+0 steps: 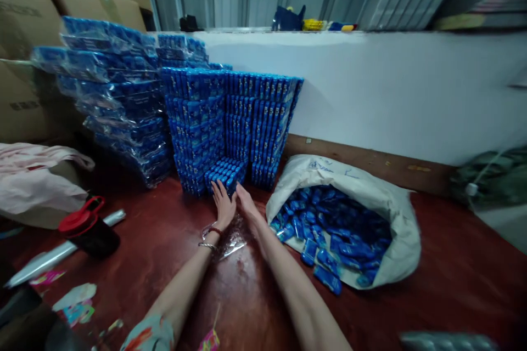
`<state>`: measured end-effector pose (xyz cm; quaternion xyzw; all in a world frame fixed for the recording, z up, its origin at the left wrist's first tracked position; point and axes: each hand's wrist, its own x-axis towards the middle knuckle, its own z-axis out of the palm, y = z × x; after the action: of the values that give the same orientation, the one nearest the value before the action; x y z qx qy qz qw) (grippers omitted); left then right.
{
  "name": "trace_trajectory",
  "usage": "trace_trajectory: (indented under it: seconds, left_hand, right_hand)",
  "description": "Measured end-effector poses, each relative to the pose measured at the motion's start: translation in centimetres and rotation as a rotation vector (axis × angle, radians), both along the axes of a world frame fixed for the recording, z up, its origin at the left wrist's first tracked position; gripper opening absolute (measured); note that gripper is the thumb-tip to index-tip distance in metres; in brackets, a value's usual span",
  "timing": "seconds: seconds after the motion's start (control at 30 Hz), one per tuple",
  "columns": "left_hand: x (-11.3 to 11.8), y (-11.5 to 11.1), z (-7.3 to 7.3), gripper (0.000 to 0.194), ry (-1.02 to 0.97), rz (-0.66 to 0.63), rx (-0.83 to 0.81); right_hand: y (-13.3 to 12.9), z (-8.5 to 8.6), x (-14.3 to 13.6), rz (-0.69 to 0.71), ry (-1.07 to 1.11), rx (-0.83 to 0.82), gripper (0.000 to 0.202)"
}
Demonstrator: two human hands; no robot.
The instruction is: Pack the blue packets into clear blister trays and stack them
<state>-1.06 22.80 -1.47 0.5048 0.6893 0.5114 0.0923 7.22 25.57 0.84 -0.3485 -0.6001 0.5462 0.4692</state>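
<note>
A small block of blue packs [225,171] stands in rows at the foot of the tall blue stacks [259,120]. My left hand [224,205] lies against its front, fingers spread and touching the packs. Beside it, at the block's right front corner, is my right hand [246,202], with its fingers extended and close together, flat rather than curled. Under and between my hands lies crumpled clear plastic [234,238]. To the right, an open white sack [405,230] holds many loose blue packs [329,219], some spilling from its mouth.
Plastic-wrapped blue bundles [123,98] rise at the left, before cardboard boxes [24,27]. A black cup with a red lid [88,230] stands near a clear roll [53,258] and pink cloth [41,175]. A white wall [370,93] runs behind the red table [164,252].
</note>
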Motion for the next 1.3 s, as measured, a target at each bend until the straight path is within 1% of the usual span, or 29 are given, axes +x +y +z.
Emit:
trace_trajectory:
  seconds: [0.07, 0.13, 0.2, 0.23, 0.27, 0.3, 0.33, 0.37, 0.4, 0.43, 0.5, 0.57, 0.63, 0.7, 0.77, 0.87, 0.93, 1.07, 1.13, 1.2, 1.23, 1.27, 1.3]
  left_hand:
    - [-0.6, -0.2, 0.4, 0.078, -0.028, -0.064, 0.034]
    - [-1.0, -1.3, 0.3, 0.079, -0.035, -0.132, 0.079]
    - [-0.9, -3.3, -0.3, 0.073, -0.003, -0.172, 0.114]
    - [-0.7, -4.5, -0.8, 0.068, 0.036, -0.195, 0.109]
    - [-0.4, -5.8, -1.4, 0.061, 0.093, -0.226, 0.078]
    - [0.0, -7.1, -2.1, 0.055, 0.167, -0.260, 0.020]
    - [0.4, -8.4, -2.7, 0.049, 0.258, -0.291, -0.060]
    - [0.9, -9.5, -3.3, 0.046, 0.357, -0.318, -0.147]
    - [1.4, -10.6, -3.7, 0.043, 0.455, -0.338, -0.225]
    - [1.9, -11.6, -4.1, 0.043, 0.541, -0.356, -0.285]
    - [3.0, -13.5, -4.4, 0.044, 0.657, -0.414, -0.349]
    - [4.4, -15.4, -4.3, 0.048, 0.709, -0.534, -0.369]
    - [6.0, -17.5, -4.0, 0.051, 0.727, -0.690, -0.365]
    - [7.7, -19.5, -3.5, 0.054, 0.728, -0.843, -0.356]
    - [9.0, -21.0, -2.9, 0.055, 0.718, -0.952, -0.363]
    - [10.0, -21.9, -2.0, 0.054, 0.710, -1.044, -0.404]
    - [10.0, -21.9, -1.6, 0.053, 0.705, -1.077, -0.421]
    - [9.6, -22.5, -1.1, 0.052, 0.677, -1.151, -0.395]
    - [9.7, -23.3, -0.8, 0.053, 0.659, -1.189, -0.390]
    - [9.8, -24.3, -0.2, 0.054, 0.629, -1.213, -0.406]
    - [9.8, -24.7, 0.2, 0.054, 0.604, -1.224, -0.416]
    - [9.7, -24.9, 0.6, 0.053, 0.569, -1.229, -0.421]
    - [9.5, -24.9, 1.0, 0.051, 0.526, -1.221, -0.421]
  right_hand:
    - [-2.6, -0.6, 1.1, -0.050, -0.043, 0.056, 0.052]
    - [-4.9, -1.0, 3.6, -0.132, -0.071, 0.106, 0.040]
    - [-6.4, -1.3, 7.9, -0.305, -0.126, 0.165, 0.036]
    - [-6.6, -1.4, 10.5, -0.485, -0.230, 0.248, 0.037]
    - [-6.4, -1.4, 13.4, -0.643, -0.352, 0.319, 0.038]
    - [-5.8, -1.5, 16.3, -0.767, -0.478, 0.355, 0.040]
    - [-5.0, -1.6, 19.0, -0.838, -0.619, 0.354, 0.043]
    - [-4.1, -1.7, 21.5, -0.891, -0.764, 0.305, 0.046]
    - [-3.2, -1.8, 23.6, -0.939, -0.900, 0.217, 0.051]
    - [-2.4, -1.9, 25.2, -0.926, -0.999, 0.137, 0.054]
    - [-1.4, -2.2, 27.2, -0.854, -1.108, 0.064, 0.056]
    - [-1.2, -2.4, 27.7, -0.724, -1.183, 0.075, 0.055]
    - [-1.8, -2.6, 27.5, -0.598, -1.244, 0.113, 0.054]
    - [-2.8, -2.8, 27.1, -0.529, -1.259, 0.152, 0.054]
    - [-4.0, -3.0, 26.7, -0.481, -1.273, 0.209, 0.054]
    - [-6.4, -3.3, 26.2, -0.424, -1.278, 0.313, 0.054]
    - [-8.2, -3.5, 25.7, -0.388, -1.266, 0.358, 0.056]
    - [-11.8, -4.0, 24.2, -0.283, -1.222, 0.412, 0.058]
    - [-13.3, -4.2, 23.5, -0.218, -1.138, 0.406, 0.057]
    - [-14.4, -4.3, 23.1, -0.158, -0.950, 0.344, 0.052]
    - [-14.9, -4.3, 23.1, -0.153, -0.814, 0.296, 0.050]
    - [-15.4, -4.2, 23.3, -0.180, -0.667, 0.244, 0.048]
    - [-15.8, -4.1, 23.5, -0.245, -0.528, 0.194, 0.046]
